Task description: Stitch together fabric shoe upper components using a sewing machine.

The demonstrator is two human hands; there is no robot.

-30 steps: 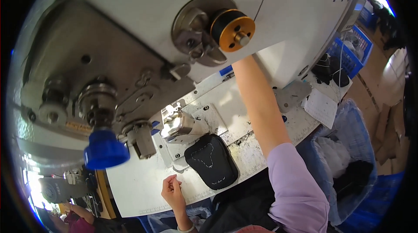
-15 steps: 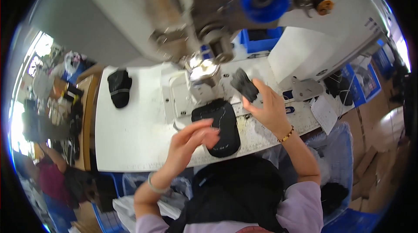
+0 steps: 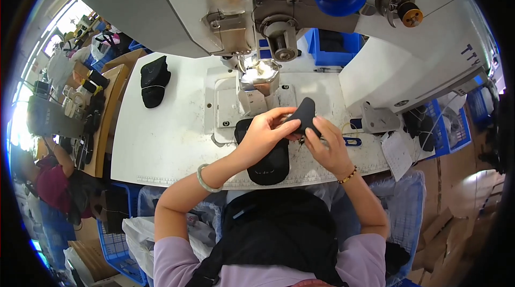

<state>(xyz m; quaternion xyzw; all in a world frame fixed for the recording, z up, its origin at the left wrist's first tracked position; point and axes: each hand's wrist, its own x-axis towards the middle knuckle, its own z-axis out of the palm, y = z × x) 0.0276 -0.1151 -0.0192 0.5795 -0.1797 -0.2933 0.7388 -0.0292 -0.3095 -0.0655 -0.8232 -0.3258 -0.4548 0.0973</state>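
Note:
Both hands hold one small black padded fabric piece point(image 3: 306, 114) in front of the sewing machine's lit needle area. My left hand point(image 3: 266, 131) pinches its left edge, thumb on top. My right hand point(image 3: 328, 145) grips its lower right side with bent fingers. Under my left hand a larger black padded piece with pale stitching point(image 3: 270, 166) lies on the white table point(image 3: 171, 147), partly hidden by the hand. The sewing machine head point(image 3: 257, 86) stands just beyond my hands. Another black piece point(image 3: 155, 83), with a light band across it, rests at the table's far left.
A blue bin point(image 3: 335, 54) stands behind the machine. Blue scissors-like snips point(image 3: 351, 142) and a white paper sheet point(image 3: 398, 154) lie on the right. Plastic-lined blue baskets point(image 3: 399, 204) flank my lap. A co-worker in a dark red top point(image 3: 52, 182) sits at the far left.
My left hand has moved right and up from over the larger piece to take hold of the small black piece. My right hand still holds it, now lower. The view has shifted slightly.

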